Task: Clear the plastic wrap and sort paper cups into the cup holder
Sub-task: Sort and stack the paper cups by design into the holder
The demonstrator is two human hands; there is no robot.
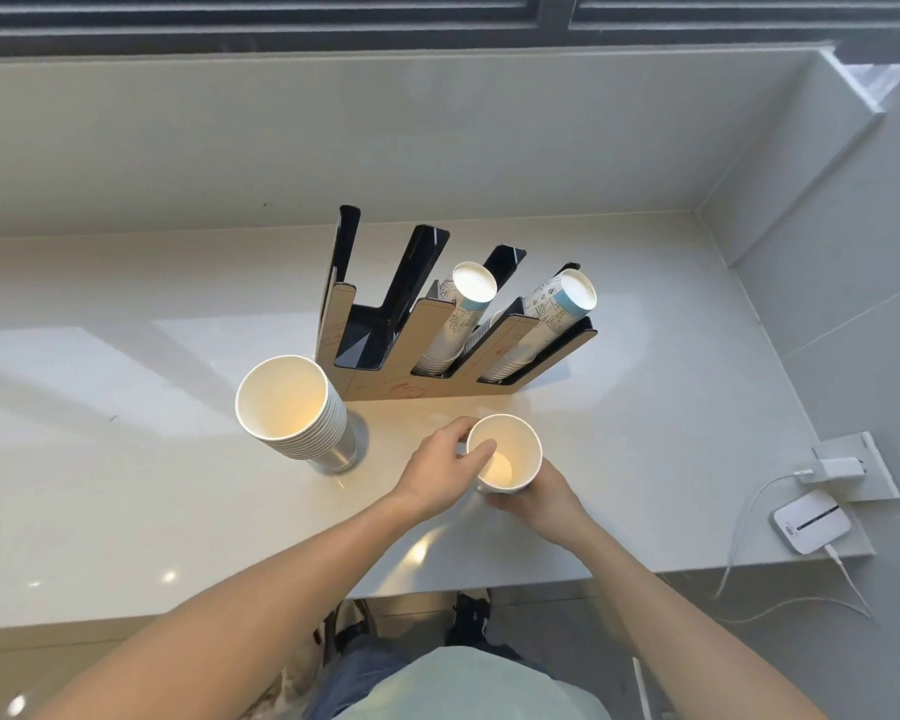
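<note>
Head view. Both hands are clamped on one cup [505, 454], held mouth-up just above the counter [645, 407], in front of the holder [385, 392]. The left hand [445, 472] pinches the near-left rim, thumb tip inside the mouth and fingers outside. The right hand [539, 504] wraps the lower wall from below; its fingertips are hidden behind the cup. Whether this is a single cup or a few nested together cannot be told.

A stack [294, 407] of nested cups stands mouth-up on the counter, left of the hands and just beside the holder's left end. Its lower part looks shiny, possibly plastic wrap; this is not certain.

The holder has three slots. The left slot [365, 335] appears empty. The middle [461, 314] and right [552, 324] slots each hold a column of inverted cups.

Assessment of handling: paper cups are light and thin-walled. The rolled rim is the stiffest part; the wall dents under a hard squeeze. Nested cups tend to stick, so separation calls for one hand on the rim and one on the body, as here. The tall stack is likely to tip if knocked; take it low, around the body.
</note>
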